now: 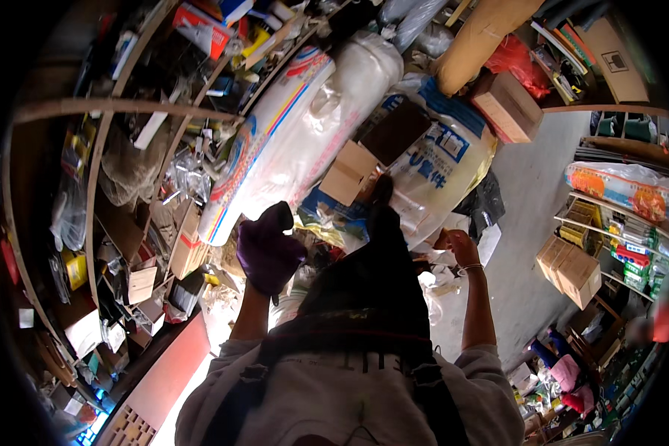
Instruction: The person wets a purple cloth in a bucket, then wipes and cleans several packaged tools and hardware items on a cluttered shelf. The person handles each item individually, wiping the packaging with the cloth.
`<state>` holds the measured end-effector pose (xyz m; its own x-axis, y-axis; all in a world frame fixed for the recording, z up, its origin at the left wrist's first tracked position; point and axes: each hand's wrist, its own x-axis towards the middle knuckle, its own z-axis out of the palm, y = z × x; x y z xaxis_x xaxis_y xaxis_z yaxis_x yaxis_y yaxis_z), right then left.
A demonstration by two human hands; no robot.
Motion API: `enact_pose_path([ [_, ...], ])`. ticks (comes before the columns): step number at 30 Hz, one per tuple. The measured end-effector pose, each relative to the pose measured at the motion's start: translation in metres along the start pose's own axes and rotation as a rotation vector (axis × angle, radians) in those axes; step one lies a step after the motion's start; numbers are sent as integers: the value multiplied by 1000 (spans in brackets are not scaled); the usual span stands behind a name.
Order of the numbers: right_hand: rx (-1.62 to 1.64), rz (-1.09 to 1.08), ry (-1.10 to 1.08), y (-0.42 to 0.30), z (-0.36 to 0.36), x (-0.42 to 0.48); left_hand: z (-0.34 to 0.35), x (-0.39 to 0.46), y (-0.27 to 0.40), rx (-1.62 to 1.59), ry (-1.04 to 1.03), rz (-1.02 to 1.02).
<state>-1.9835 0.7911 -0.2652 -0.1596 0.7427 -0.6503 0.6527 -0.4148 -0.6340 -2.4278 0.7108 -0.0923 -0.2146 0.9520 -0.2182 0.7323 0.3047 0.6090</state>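
My left hand wears a purple glove with a dark tip and hovers at the lower end of a long, plastic-wrapped white bundle. Its fingers are bunched, and what lies under them is hidden. My right hand is bare, with a bracelet at the wrist, beside the lower edge of a printed plastic sack. The fingers of that hand are bent; whether they pinch something small is unclear. A small piece of brown cardboard and a dark flat panel lie on the sack. My dark-clad leg reaches forward between both hands.
Crowded shelves stand on the left. A cardboard box sits beyond the sack, and a taped carton stands by the right-hand shelving. Scraps litter the grey floor near my right hand. Another person is at the lower right.
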Motion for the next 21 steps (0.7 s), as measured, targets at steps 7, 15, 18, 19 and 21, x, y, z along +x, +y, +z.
enact_pose_path([
  [7,247,200,84,37,-111,-12,0,112,123,-185,31,34],
  [15,367,709,30,123,-122,-79,-50,134,175,-198,79,36],
  [18,470,709,35,124,-112,-66,-66,138,186,-184,76,22],
  [19,505,703,49,127,-113,-58,-68,142,189,-190,58,24],
  [21,515,559,89,122,-108,-38,-72,151,193,-192,9,30],
])
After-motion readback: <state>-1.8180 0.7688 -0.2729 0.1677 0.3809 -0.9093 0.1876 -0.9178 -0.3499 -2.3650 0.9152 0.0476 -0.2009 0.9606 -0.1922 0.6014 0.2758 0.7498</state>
